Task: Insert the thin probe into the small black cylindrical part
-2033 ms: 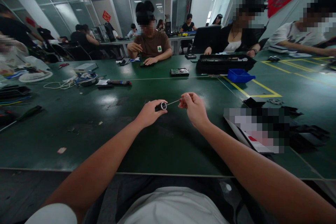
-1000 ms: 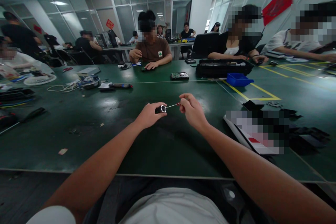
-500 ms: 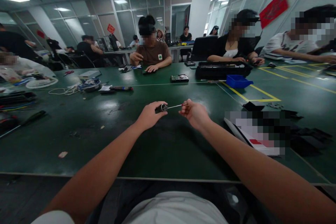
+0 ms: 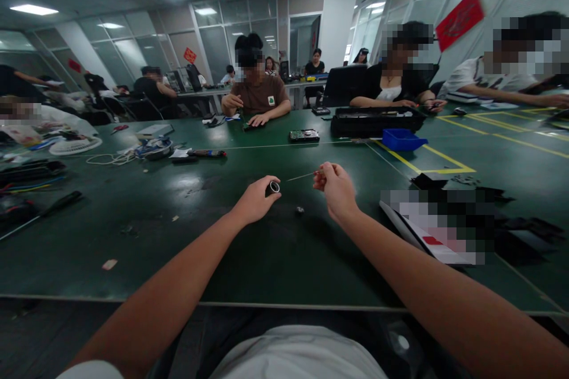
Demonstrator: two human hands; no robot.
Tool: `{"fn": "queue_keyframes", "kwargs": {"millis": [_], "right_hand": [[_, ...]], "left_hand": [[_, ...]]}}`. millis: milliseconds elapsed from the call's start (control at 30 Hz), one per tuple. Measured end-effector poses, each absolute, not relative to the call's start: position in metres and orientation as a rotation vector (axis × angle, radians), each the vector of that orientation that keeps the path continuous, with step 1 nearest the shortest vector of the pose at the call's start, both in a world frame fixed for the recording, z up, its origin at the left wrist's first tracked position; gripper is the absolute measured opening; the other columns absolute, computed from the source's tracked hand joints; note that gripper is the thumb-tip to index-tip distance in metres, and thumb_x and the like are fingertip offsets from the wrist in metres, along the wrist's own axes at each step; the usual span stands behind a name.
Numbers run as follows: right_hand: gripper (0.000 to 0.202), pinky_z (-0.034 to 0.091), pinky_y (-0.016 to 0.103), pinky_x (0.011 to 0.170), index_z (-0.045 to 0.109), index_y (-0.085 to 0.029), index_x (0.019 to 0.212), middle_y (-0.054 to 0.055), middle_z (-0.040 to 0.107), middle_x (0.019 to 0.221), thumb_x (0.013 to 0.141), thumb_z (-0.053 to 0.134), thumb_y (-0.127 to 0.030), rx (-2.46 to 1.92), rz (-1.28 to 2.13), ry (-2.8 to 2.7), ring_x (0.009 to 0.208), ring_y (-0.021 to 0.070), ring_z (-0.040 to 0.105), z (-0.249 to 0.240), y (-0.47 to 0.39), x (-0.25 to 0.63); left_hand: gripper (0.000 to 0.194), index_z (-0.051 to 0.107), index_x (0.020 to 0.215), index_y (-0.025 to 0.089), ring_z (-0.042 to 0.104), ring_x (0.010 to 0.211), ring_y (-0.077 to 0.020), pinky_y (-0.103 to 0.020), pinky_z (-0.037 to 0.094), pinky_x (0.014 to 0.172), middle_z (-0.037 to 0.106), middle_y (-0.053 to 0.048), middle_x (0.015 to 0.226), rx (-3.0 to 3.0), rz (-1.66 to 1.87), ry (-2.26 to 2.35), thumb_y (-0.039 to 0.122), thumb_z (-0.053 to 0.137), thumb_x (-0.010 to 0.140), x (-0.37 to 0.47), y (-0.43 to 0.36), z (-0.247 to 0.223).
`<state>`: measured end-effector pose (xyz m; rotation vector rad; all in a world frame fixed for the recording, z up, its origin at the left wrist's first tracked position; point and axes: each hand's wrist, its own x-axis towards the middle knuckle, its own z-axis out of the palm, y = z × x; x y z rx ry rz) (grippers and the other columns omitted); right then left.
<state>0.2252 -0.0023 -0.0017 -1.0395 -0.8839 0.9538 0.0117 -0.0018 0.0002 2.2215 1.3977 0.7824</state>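
Note:
My left hand (image 4: 255, 202) grips a small dark cylinder (image 4: 273, 188) with a pale round rim, which faces toward my right hand. In my right hand (image 4: 336, 189) is a thin screwdriver (image 4: 302, 177) with a reddish handle; its shaft points left, and its tip is a little apart from the cylinder. A small greyish piece (image 4: 299, 210) lies on the green table (image 4: 284, 266) below and between my hands. Too small to make out is what exactly that piece is.
A hard drive (image 4: 304, 135) lies beyond my hands, with a blue tray (image 4: 403, 140) and a long black case (image 4: 377, 122) to its right. White and black items (image 4: 427, 231) lie beside my right forearm. Across the table sits a person in brown (image 4: 262, 92).
The screwdriver tip has come away from the cylinder as my right hand moved slightly right. The cylinder's rim has turned into view. A small piece now lies on the table between my hands.

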Motion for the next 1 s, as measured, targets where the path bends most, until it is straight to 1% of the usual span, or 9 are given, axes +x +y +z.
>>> {"fn": "queue_keyframes", "kwargs": {"millis": [133, 233, 300, 400, 533, 667, 800, 900, 1000], "right_hand": [[0.021, 0.049, 0.029, 0.062, 0.06, -0.023, 0.087, 0.0, 0.063, 0.076, 0.089, 0.059, -0.045, -0.995, 0.844, -0.918, 0.068, 0.0145, 0.059, 0.004, -0.006, 0.227], [0.023, 0.049, 0.03, 0.062, 0.059, -0.023, 0.088, 0.0, 0.063, 0.076, 0.089, 0.058, -0.046, -0.978, 0.774, -0.944, 0.067, 0.0143, 0.059, 0.007, -0.007, 0.227], [0.024, 0.049, 0.03, 0.062, 0.059, -0.024, 0.088, 0.0, 0.064, 0.076, 0.089, 0.058, -0.048, -0.974, 0.757, -0.955, 0.067, 0.0143, 0.059, 0.007, -0.007, 0.227], [0.025, 0.049, 0.03, 0.062, 0.06, -0.024, 0.088, 0.0, 0.064, 0.076, 0.088, 0.059, -0.049, -0.978, 0.765, -0.968, 0.067, 0.0146, 0.059, 0.006, -0.007, 0.227], [0.023, 0.048, 0.03, 0.062, 0.059, -0.024, 0.088, 0.0, 0.064, 0.076, 0.088, 0.059, -0.047, -0.98, 0.795, -0.973, 0.068, 0.0149, 0.059, 0.005, -0.007, 0.226], [0.021, 0.048, 0.03, 0.063, 0.059, -0.023, 0.088, 0.0, 0.064, 0.077, 0.088, 0.059, -0.045, -0.987, 0.826, -0.988, 0.069, 0.0151, 0.059, 0.007, -0.009, 0.226], [0.021, 0.048, 0.03, 0.064, 0.059, -0.024, 0.087, 0.0, 0.063, 0.077, 0.087, 0.059, -0.044, -0.974, 0.839, -0.993, 0.069, 0.0151, 0.058, 0.01, -0.012, 0.225], [0.019, 0.048, 0.031, 0.065, 0.059, -0.024, 0.087, 0.0, 0.063, 0.077, 0.088, 0.059, -0.043, -0.979, 0.853, -0.99, 0.069, 0.0151, 0.058, 0.011, -0.013, 0.225], [0.018, 0.047, 0.031, 0.065, 0.059, -0.024, 0.087, 0.0, 0.063, 0.078, 0.088, 0.058, -0.042, -0.98, 0.863, -0.985, 0.07, 0.0151, 0.058, 0.011, -0.014, 0.225]], "left_hand": [[0.033, 0.058, 0.124, 0.019, 0.061, 0.108, -0.0236, -0.038, 0.048, 0.093, 0.065, -0.01, 0.121, 2.299, 0.624, 1.342, 0.029, 0.055, 0.093, 0.02, -0.009, 0.007], [0.029, 0.063, 0.114, 0.02, 0.063, 0.099, -0.0237, -0.037, 0.049, 0.086, 0.068, -0.008, 0.111, 2.438, 0.367, 1.266, 0.035, 0.059, 0.09, 0.031, -0.016, 0.008], [0.031, 0.064, 0.116, 0.023, 0.064, 0.1, -0.0244, -0.037, 0.049, 0.085, 0.069, -0.007, 0.112, 2.522, 0.242, 1.234, 0.039, 0.061, 0.089, 0.038, -0.018, 0.006], [0.036, 0.064, 0.124, 0.027, 0.064, 0.105, -0.0256, -0.037, 0.049, 0.086, 0.069, -0.006, 0.119, 2.6, 0.171, 1.243, 0.04, 0.058, 0.092, 0.047, -0.019, 0.001], [0.031, 0.069, 0.117, 0.026, 0.065, 0.1, -0.0256, -0.035, 0.05, 0.081, 0.07, -0.007, 0.113, 2.601, 0.093, 1.276, 0.041, 0.058, 0.092, 0.055, -0.016, 0.002], [0.026, 0.072, 0.108, 0.024, 0.066, 0.098, -0.0242, -0.033, 0.05, 0.08, 0.071, -0.007, 0.11, 2.566, 0.114, 1.275, 0.038, 0.058, 0.091, 0.056, -0.014, 0.007], [0.024, 0.072, 0.104, 0.023, 0.067, 0.095, -0.0224, -0.033, 0.05, 0.081, 0.073, -0.006, 0.105, 2.428, 0.264, 1.289, 0.036, 0.058, 0.09, 0.043, -0.012, 0.012], [0.021, 0.071, 0.099, 0.02, 0.067, 0.084, -0.0214, -0.034, 0.05, 0.077, 0.073, -0.007, 0.098, 2.321, 0.414, 1.339, 0.034, 0.061, 0.086, 0.023, -0.007, 0.017], [0.031, 0.07, 0.109, 0.02, 0.064, 0.072, -0.0179, -0.031, 0.049, 0.068, 0.071, -0.006, 0.095, 2.121, 0.537, 1.36, 0.036, 0.062, 0.083, -0.003, -0.001, 0.021]]}}
